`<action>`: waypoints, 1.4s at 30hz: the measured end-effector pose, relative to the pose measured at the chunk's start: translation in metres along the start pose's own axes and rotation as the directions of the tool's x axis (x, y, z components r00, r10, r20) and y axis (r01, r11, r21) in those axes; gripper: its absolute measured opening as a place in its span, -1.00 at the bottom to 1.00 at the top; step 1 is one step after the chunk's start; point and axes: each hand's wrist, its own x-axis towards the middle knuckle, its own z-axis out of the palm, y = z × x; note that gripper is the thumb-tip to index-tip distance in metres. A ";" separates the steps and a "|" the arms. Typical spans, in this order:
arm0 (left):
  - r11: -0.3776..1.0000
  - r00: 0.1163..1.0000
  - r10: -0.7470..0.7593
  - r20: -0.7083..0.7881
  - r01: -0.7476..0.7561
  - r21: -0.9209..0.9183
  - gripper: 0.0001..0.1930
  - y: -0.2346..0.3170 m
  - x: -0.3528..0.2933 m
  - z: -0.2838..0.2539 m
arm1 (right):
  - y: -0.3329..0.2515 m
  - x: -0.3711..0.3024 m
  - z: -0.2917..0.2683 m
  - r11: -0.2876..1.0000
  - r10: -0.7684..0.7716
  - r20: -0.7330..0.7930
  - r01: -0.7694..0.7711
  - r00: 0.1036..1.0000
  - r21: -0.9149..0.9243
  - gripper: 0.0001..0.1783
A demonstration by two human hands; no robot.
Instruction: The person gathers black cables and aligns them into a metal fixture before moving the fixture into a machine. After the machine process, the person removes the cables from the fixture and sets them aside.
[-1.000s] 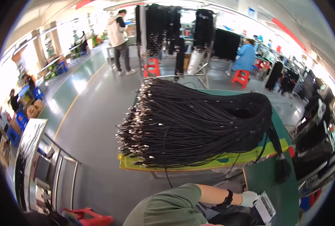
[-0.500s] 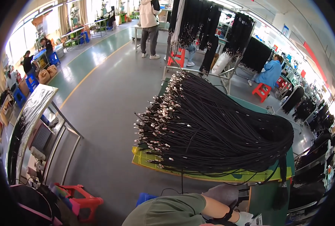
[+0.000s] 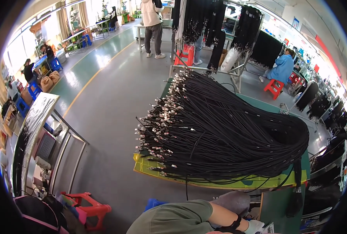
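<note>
My left hand (image 3: 254, 226), in a white glove, shows at the lower edge with a dark band around the wrist. It rests over a green table panel (image 3: 277, 204), right beside a small white printed card or label (image 3: 268, 227). Its fingers are mostly cut off by the frame edge, so whether it holds the card is unclear. My right hand is out of view. In front of me lies a large bundle of black cables (image 3: 228, 132), folded over at the right, with light metallic connector ends (image 3: 167, 113) fanned out to the left.
The bundle lies on a green table edged with a yellow-green board (image 3: 216, 182). A red stool (image 3: 89, 210) and a metal-framed stand (image 3: 70, 140) are at left. Racks of hanging black cables (image 3: 204, 23) stand behind. A person in a light jacket (image 3: 152, 15) and another in blue (image 3: 281, 66) are farther off.
The view has shifted slightly, so the cables and table sit a little differently in the frame. My left hand stays by the white card.
</note>
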 end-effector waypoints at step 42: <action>0.706 0.760 -0.595 0.260 0.649 -0.282 -0.68 0.009 -0.012 -0.065 | 0.072 -0.097 0.042 0.990 -0.111 0.772 0.005 0.626 0.139 -0.53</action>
